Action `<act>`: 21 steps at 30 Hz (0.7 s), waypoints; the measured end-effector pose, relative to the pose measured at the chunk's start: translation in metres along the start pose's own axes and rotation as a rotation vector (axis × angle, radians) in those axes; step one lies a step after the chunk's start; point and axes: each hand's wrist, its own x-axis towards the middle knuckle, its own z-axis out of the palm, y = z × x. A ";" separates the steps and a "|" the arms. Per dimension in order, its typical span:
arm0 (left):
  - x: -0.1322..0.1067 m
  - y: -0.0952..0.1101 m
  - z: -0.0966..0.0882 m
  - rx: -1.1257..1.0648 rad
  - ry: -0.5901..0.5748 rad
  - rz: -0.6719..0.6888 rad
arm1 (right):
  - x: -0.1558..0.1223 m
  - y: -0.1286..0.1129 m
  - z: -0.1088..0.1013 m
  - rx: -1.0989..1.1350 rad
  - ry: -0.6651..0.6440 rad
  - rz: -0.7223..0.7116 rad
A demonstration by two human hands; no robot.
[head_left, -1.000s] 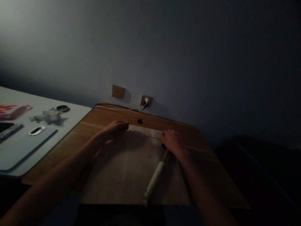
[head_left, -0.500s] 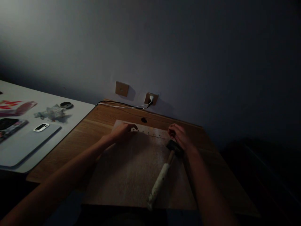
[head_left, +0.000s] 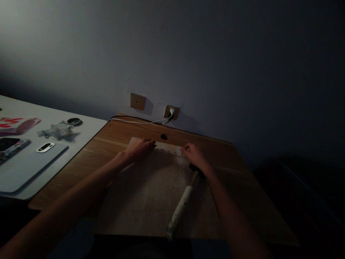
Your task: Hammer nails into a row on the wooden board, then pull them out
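Observation:
A wooden board lies in front of me, with a row of small nails across its far part. A faint thin line runs along the nails; I cannot tell if it is thread. At the row's left end my left hand rests on the board, fingers closed together. My right hand pinches at the right end of the row. What either hand holds is too small and dark to make out. A hammer lies on the board, its light handle pointing toward me and its dark head partly hidden by my right wrist.
The board is on a wooden desk against a wall. White and black cables run to a wall socket. On a white table at left are a closed laptop-like grey slab, crumpled plastic and a round dark object.
My right hand has moved left and closed in at the row's right end. The left hand's fingers have come down over the leftmost nail. The hammer stays put.

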 end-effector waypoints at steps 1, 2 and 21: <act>0.002 0.001 0.001 -0.055 0.031 -0.042 | -0.001 -0.001 0.004 -0.080 -0.005 0.015; 0.005 0.001 0.002 -0.148 0.060 -0.093 | -0.003 -0.002 0.008 -0.148 -0.011 0.028; 0.007 0.002 0.012 -0.153 -0.140 -0.016 | -0.002 -0.020 0.000 0.022 -0.096 -0.080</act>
